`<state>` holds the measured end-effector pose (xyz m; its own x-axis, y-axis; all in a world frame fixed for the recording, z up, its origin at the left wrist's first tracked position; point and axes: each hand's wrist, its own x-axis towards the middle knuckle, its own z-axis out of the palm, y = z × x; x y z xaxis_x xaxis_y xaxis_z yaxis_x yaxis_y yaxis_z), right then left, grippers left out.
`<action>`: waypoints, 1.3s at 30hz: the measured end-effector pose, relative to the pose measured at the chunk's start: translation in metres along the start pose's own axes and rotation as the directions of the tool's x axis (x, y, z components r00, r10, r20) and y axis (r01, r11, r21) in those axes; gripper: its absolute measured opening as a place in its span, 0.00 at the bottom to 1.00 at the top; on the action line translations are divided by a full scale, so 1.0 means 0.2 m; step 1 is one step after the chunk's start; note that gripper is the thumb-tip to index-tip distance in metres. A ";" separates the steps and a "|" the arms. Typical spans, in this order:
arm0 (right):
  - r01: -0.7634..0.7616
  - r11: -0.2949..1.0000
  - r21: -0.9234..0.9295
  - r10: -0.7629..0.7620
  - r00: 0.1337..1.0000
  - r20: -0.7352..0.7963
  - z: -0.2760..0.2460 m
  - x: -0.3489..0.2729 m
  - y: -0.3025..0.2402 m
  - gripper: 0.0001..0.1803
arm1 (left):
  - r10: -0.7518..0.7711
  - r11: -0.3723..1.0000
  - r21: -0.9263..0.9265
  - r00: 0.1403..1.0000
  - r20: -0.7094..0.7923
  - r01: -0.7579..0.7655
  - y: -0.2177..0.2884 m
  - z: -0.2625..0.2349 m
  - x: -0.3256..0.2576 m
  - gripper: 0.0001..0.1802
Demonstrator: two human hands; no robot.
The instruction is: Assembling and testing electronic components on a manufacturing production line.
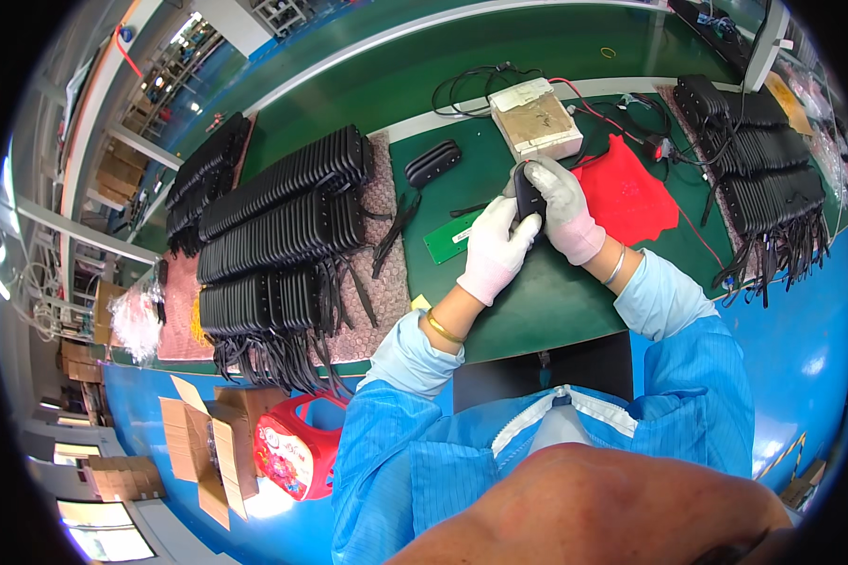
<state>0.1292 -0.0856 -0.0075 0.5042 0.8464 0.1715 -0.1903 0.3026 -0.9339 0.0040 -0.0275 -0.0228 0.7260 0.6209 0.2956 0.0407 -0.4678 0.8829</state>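
Note:
Both my hands wear white gloves and meet over the green work mat. Between them stands a black, rounded, oblong device. My left hand is closed on its near left side, thumb against it. My right hand grips the same device from the right and its far end. The gloves cover much of its sides. Just left of my left hand lies a green card with a small white label. Farther left, a small stack of the same black devices rests on the mat.
Long rows of black devices with straps fill bubble wrap on the left; more rows stand right. A worn white box sits beyond my hands, among cables. A red cloth lies right. A red stool stands below the bench.

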 end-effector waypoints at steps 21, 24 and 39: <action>-0.047 0.998 0.039 0.041 0.989 0.140 -0.02 0.01 0.02 0.20 | -0.079 0.993 -0.095 0.996 -0.030 0.076 0.04 -0.03 0.01 0.06; -0.048 0.998 0.041 0.042 0.990 0.137 -0.03 0.01 0.02 0.20 | -0.080 0.993 -0.085 0.996 -0.027 0.077 0.03 -0.02 0.01 0.06; -0.059 0.997 0.051 0.052 0.991 0.121 -0.03 0.01 0.02 0.17 | -0.081 0.995 -0.056 0.997 0.000 0.081 0.01 -0.02 0.01 0.07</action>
<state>0.1339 -0.0851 -0.0117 0.3882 0.9077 0.1591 -0.2626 0.2745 -0.9250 0.0018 -0.0242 -0.0197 0.7202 0.6570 0.2229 0.0613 -0.3802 0.9229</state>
